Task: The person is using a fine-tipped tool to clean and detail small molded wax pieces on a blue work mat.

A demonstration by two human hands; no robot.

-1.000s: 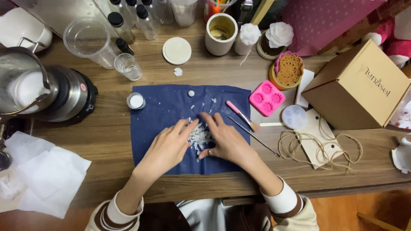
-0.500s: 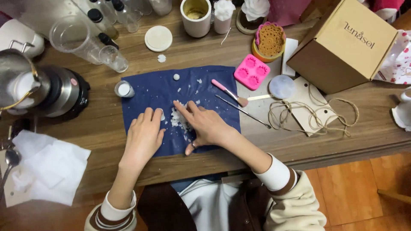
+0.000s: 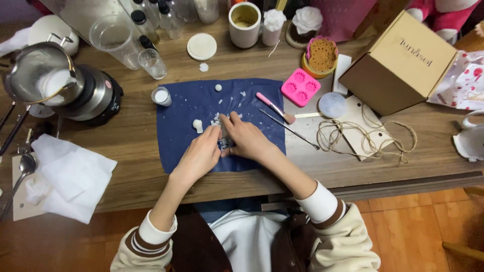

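Both hands meet on the blue cloth (image 3: 186,103), left hand (image 3: 199,156) and right hand (image 3: 247,141) fingers pinched narrow around a small clear mold (image 3: 224,142), cloth there likely catching the white wax crumbs (image 3: 218,120).

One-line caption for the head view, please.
Both hands, left hand and right hand, press white crumbs on a blue cloth.

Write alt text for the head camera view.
Both hands, left hand and right hand, press together on white crumbs on a dark blue cloth over a wooden table. A pink mould and cardboard box lie right.
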